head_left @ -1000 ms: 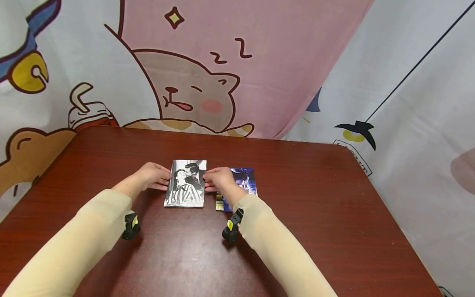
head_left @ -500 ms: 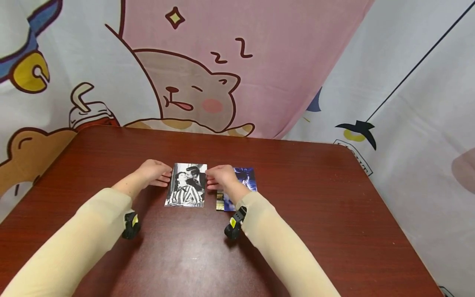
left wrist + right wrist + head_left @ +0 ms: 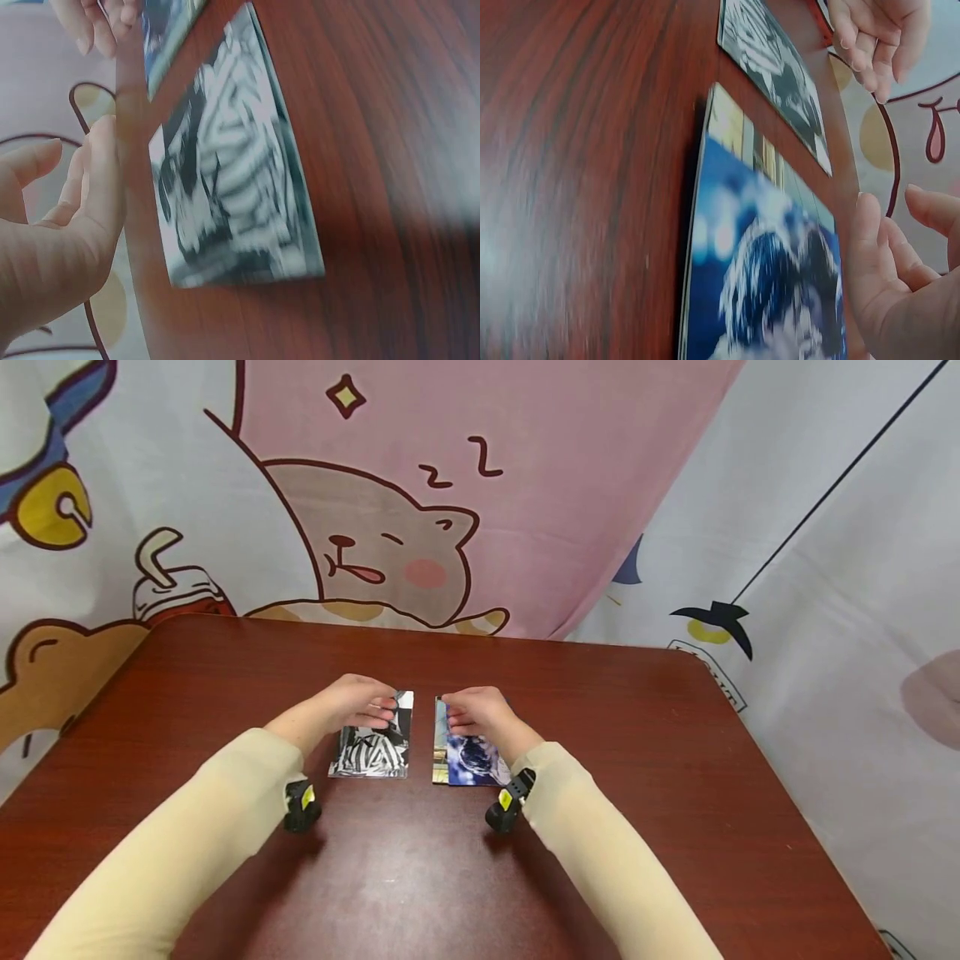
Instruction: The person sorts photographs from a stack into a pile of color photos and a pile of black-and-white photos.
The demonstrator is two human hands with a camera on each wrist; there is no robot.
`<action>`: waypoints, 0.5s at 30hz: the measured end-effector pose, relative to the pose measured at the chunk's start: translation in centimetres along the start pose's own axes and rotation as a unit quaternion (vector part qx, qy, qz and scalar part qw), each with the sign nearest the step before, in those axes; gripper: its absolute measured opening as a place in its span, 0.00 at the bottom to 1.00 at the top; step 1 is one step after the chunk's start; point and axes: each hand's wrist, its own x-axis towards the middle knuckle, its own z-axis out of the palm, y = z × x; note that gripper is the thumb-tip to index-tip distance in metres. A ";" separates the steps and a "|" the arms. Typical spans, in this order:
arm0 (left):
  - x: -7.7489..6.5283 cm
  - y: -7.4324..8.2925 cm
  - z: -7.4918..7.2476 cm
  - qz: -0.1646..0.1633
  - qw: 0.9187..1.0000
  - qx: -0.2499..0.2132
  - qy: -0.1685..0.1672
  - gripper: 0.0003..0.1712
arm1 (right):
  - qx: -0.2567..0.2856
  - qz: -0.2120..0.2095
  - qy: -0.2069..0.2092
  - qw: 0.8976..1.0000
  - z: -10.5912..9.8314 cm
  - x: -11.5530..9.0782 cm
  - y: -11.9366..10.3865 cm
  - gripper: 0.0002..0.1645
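A black-and-white picture (image 3: pixel 369 756) of a couple lies flat on the table, one figure in a striped top. Over its upper part hovers my left hand (image 3: pixel 348 702), fingers loosely extended and nothing in them; the left wrist view shows a gap between that hand (image 3: pixel 64 240) and the picture (image 3: pixel 232 165). To the right lies a blue picture (image 3: pixel 474 767), stacked on another whose yellowish strip (image 3: pixel 440 752) shows along the left side. Above this pair is my right hand (image 3: pixel 483 710), its fingers loose and empty, apart from the blue picture (image 3: pixel 765 255) in the right wrist view.
The dark red wooden table (image 3: pixel 637 793) extends on all sides of the pictures. Behind it hangs a cloth (image 3: pixel 600 468) printed with cartoon animals. Black wrist cameras (image 3: pixel 302 806) sit at both cuffs.
My hands have left the sides of the black-and-white picture. The left moved right, over that picture; the right moved right, over the blue one, uncovering its lower part. The pictures stay in place.
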 end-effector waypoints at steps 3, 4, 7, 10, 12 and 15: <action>0.5 0.4 1.3 0.007 1.000 -0.002 -0.012 0.27 | -0.005 -0.001 0.007 1.000 -1.1 -0.1 0.1 0.18; 0.7 0.5 1.7 0.009 1.000 -0.006 -0.014 0.26 | -0.007 -0.002 0.008 1.000 -1.4 -0.1 0.1 0.18; 1.1 0.8 3.0 0.014 1.000 -0.018 -0.019 0.25 | -0.011 -0.003 0.012 1.000 -2.4 -0.2 0.3 0.18; 1.5 0.9 4.2 0.009 0.999 -0.034 -0.018 0.24 | -0.009 0.000 0.014 1.000 -3.3 -0.2 0.6 0.19; 1.6 0.9 4.9 0.006 0.999 -0.034 -0.017 0.24 | -0.009 0.002 0.018 1.000 -4.0 -0.2 0.8 0.19; 1.6 0.9 5.6 -0.001 0.999 -0.035 -0.019 0.24 | -0.011 0.000 0.024 1.000 -4.9 -0.2 1.1 0.21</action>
